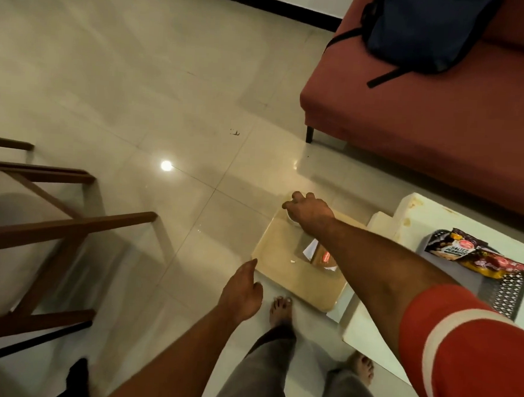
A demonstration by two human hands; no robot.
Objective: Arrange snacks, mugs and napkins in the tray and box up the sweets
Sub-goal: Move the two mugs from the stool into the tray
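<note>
Two hands lowered toward the beige tray (pixel 282 254), set low beside the white table (pixel 378 329), hence the long downward reach from standing. Right hand (pixel 310 211) draped over the tray's far corner, fingers (pixel 297 196) curled down and closed over the top of a white mug (pixel 293 220), only a pale sliver of rim showing under the palm; called a mug on the strength of the task, too covered to be sure. Gripped from above, probably so as to be set down or shifted upright without tipping. Left hand (pixel 243 290) empty, fingers loosely spread and slack, hovering just beside the tray's near-left edge, not clearly touching it; likely ready to steady the tray. Mid-tray, partly under the right forearm: a folded white napkin (pixel 311 247) touching a brown packet (pixel 324 257), both kept toward the centre, leaving the corner free for the mug. Up on the white table, well apart from both hands: a grey perforated tray (pixel 507 291) holding a salted peanuts packet (pixel 451 247) and a red-and-yellow snack packet (pixel 494 265) overlapping it. Sweets and any box not in view. Judged early to midway: mug and napkin placed, snacks yet to be brought across
</note>
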